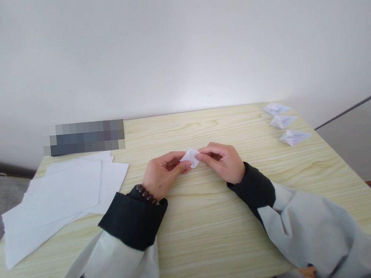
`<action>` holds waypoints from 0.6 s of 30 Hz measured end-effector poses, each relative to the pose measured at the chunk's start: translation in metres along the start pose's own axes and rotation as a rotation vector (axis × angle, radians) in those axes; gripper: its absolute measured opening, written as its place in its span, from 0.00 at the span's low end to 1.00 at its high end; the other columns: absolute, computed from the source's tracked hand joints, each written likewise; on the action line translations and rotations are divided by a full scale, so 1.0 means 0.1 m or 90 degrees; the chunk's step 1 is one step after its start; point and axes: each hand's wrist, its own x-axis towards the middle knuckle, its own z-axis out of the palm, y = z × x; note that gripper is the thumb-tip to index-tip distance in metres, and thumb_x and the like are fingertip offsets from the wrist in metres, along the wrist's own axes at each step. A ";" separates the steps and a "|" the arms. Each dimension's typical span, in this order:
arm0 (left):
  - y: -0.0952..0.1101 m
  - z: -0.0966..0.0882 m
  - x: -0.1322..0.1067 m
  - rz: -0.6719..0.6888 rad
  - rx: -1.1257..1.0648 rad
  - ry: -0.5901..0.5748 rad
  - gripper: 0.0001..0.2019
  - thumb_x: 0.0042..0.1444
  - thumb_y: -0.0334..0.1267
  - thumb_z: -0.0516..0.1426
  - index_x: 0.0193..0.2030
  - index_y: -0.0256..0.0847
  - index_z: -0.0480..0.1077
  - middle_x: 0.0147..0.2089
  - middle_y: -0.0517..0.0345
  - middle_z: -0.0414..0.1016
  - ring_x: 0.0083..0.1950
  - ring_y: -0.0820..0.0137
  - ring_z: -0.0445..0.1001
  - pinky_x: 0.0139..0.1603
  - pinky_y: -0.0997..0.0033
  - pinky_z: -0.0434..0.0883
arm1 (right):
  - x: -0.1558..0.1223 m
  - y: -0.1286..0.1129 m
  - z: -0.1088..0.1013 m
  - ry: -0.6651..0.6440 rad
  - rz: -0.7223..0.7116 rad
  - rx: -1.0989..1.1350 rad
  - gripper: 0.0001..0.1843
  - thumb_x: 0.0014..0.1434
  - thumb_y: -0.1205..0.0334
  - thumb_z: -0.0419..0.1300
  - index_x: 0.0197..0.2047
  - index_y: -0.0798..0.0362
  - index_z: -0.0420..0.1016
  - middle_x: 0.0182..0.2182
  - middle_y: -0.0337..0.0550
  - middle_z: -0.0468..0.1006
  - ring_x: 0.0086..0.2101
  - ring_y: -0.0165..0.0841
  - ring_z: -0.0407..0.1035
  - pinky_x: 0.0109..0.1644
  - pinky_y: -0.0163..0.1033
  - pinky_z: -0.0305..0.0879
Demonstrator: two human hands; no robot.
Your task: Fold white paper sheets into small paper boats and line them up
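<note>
A small piece of folded white paper (192,157) is held over the middle of the table, between both hands. My left hand (165,173) pinches its left corner between thumb and fingers; a dark beaded bracelet circles that wrist. On the opposite side, my right hand (221,159) grips the paper's right edge with thumb and index finger. A crease runs down the paper's middle. The fingertips cover both of its side corners.
Several white paper sheets (63,190) lie overlapped at the left of the wooden table (197,237). Three folded paper shapes (294,137) stand in a row at the far right. Behind the sheets is a blurred-out object (86,137). A white wall (177,49) borders the table's back edge.
</note>
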 end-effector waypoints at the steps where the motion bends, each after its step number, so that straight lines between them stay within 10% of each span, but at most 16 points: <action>1: 0.00 0.00 0.00 -0.008 -0.004 -0.012 0.16 0.43 0.45 0.64 0.36 0.37 0.74 0.32 0.56 0.79 0.29 0.71 0.75 0.34 0.70 0.75 | 0.00 0.00 0.00 -0.005 -0.007 -0.002 0.08 0.57 0.59 0.59 0.32 0.51 0.78 0.24 0.39 0.73 0.24 0.26 0.65 0.27 0.33 0.61; 18: -0.02 0.00 -0.01 0.035 0.156 -0.039 0.15 0.48 0.47 0.60 0.34 0.35 0.74 0.28 0.58 0.76 0.27 0.73 0.70 0.28 0.75 0.68 | 0.00 -0.03 0.01 -0.019 0.081 0.102 0.07 0.53 0.59 0.62 0.32 0.54 0.77 0.24 0.39 0.76 0.22 0.26 0.67 0.27 0.32 0.64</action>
